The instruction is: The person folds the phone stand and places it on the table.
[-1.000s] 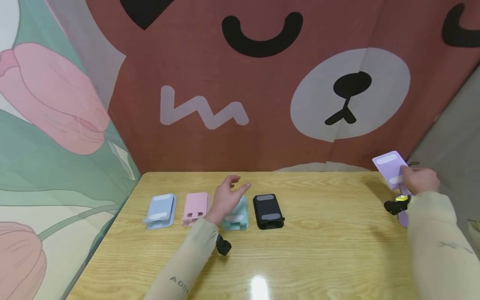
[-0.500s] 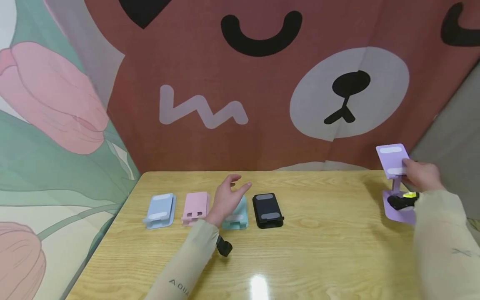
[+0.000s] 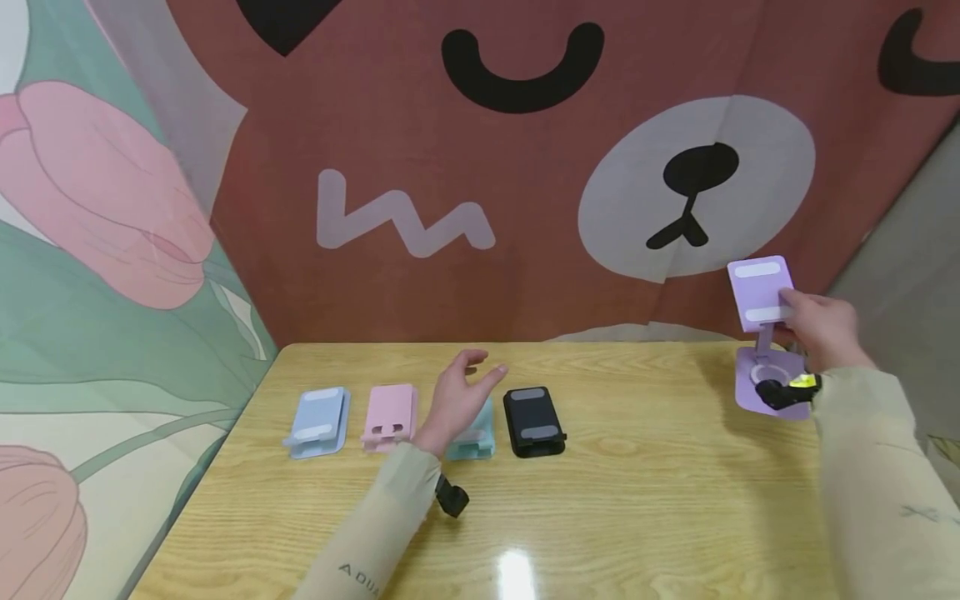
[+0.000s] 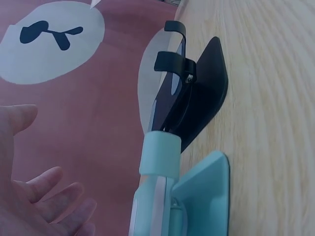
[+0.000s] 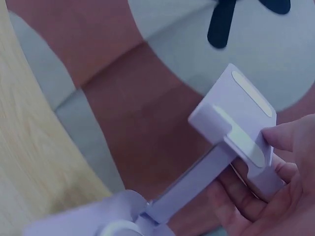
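Observation:
My right hand (image 3: 825,329) pinches the side of the upper plate of a purple phone stand (image 3: 759,292), thumb in front and fingers behind. The stand is unfolded: its arm (image 5: 194,179) rises from a flat base (image 3: 750,387) with a ring on it. At the table's middle my left hand (image 3: 453,400) hovers over a folded teal phone stand (image 3: 476,437), fingers loosely bent and holding nothing. In the left wrist view the fingers (image 4: 59,196) are apart from the teal stand (image 4: 160,157). A black phone stand (image 3: 535,421) lies folded just right of it.
Left of the teal stand, a pink phone stand (image 3: 392,412) and a light blue phone stand (image 3: 318,421) lie folded in the same row on the wooden table (image 3: 637,500). A curtain with a bear print (image 3: 525,292) hangs behind the table's back edge.
The right hand has brought the purple stand's tilted plate upright, then moved it up and slightly left; its arm and base now show. My left hand has barely moved.

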{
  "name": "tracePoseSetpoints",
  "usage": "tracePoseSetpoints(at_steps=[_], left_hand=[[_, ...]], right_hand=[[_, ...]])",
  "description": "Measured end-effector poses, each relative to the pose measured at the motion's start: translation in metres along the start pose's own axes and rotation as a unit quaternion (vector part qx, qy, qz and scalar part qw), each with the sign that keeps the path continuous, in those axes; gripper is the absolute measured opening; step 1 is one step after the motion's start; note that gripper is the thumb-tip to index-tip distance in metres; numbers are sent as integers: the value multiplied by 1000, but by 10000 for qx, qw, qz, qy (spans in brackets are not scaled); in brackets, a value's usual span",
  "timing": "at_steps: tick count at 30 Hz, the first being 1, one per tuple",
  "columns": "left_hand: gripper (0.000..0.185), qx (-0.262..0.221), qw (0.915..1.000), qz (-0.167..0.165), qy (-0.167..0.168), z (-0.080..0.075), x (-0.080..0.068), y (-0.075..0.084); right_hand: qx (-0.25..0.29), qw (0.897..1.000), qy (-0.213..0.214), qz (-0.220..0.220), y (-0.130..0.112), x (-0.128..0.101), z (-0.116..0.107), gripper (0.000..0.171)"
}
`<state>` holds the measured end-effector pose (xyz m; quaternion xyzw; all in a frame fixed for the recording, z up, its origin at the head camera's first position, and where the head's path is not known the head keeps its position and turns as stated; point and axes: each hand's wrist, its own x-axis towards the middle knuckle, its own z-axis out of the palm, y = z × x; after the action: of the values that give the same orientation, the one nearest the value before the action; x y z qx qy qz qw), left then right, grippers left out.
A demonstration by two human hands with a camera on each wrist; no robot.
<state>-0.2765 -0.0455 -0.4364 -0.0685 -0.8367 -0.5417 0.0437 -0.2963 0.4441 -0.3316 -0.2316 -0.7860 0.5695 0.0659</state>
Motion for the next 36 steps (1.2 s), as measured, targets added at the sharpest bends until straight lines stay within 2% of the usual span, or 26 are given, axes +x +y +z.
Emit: tracePoseSetpoints(at_steps=[13, 20, 25, 30, 36], left_hand=[[57, -268, 9996, 42, -91, 8, -7, 5], [56, -407, 9990, 177, -46, 12, -7, 9], [56, -548, 9982, 187, -140, 18, -8, 12], [58, -515, 9984, 167, -132, 24, -9, 18], [59, -552, 9984, 103, -70, 26, -9, 24]], right_hand=[[-211, 9978, 5, -626, -37, -23, 52, 80], [41, 9956, -142, -930, -62, -45, 86, 76], [98, 9924, -314, -1189, -75, -60, 109, 75], [276, 9862, -303, -1607, -86, -74, 135, 63], [467, 9724, -491, -2231, -96, -89, 161, 40]])
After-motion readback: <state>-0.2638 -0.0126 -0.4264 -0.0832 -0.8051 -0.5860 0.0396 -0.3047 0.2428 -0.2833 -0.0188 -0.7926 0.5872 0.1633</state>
